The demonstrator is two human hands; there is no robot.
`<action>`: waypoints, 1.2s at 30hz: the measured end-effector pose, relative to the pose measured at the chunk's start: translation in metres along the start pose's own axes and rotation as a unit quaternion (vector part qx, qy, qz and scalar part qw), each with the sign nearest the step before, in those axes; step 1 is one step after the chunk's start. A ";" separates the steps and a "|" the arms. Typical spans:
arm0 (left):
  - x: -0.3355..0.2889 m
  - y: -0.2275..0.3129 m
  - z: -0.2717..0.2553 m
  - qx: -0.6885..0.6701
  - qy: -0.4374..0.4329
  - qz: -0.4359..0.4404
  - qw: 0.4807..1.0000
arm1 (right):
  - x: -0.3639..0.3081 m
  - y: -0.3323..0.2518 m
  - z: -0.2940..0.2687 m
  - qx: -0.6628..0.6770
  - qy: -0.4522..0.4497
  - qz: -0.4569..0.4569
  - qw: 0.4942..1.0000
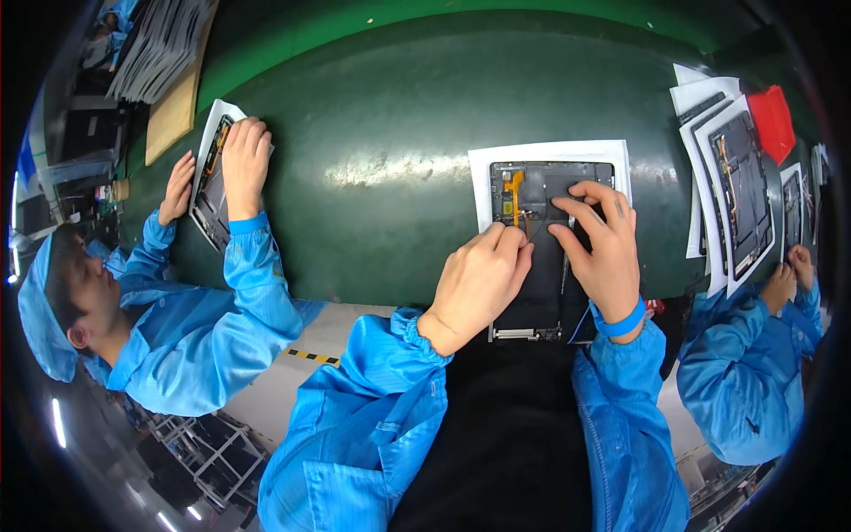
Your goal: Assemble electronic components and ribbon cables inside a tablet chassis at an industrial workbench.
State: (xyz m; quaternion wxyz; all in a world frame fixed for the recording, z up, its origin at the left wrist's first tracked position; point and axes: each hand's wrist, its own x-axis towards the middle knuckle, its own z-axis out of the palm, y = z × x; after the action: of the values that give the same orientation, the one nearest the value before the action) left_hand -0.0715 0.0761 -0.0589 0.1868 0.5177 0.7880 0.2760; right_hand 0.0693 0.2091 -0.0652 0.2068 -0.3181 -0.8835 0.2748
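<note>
An opened tablet [545, 306] lies on a white sheet [480, 182] in front of me, with its dark inner parts and an orange flex cable [515, 195] showing. My left hand [479, 279] rests over its left side, just below the cable. The fingers there are curled together, and whatever is between them is hidden. My right hand [603, 244] reaches over the right side with thumb and fingers apart, fingertips at the tablet's dark inner surface. A thin shiny strip runs beside the right thumb; I cannot tell whether it is a tool or part of the tablet.
To my left, a co-worker [177, 337] handles another opened tablet [211, 191] on the green table [372, 239]. Several tablets on white sheets [736, 191] are stacked at right, beside a red object [769, 122]. Beyond them, another person [745, 377] works.
</note>
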 end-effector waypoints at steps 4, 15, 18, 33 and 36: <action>0.000 -0.010 -0.003 -0.028 -0.002 0.031 0.999 | -0.006 0.006 -0.008 0.072 0.023 0.001 0.997; -0.002 -0.012 -0.020 -0.004 0.002 0.067 0.998 | -0.016 -0.009 -0.014 0.046 0.032 0.000 0.998; -0.004 -0.008 -0.017 0.036 0.014 0.088 0.995 | -0.015 -0.023 -0.004 0.039 -0.009 0.001 0.999; -0.010 -0.006 -0.012 0.066 -0.001 0.038 0.997 | -0.016 -0.013 0.009 0.079 0.005 0.009 0.997; -0.010 -0.010 -0.009 0.068 0.023 0.045 0.996 | -0.018 -0.013 0.005 0.097 -0.002 0.010 0.995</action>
State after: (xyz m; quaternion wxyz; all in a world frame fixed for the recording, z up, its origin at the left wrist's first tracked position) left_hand -0.0796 0.0620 -0.0581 0.1208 0.5574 0.7850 0.2420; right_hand 0.0736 0.1867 -0.0640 0.2317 -0.3049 -0.8499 0.3621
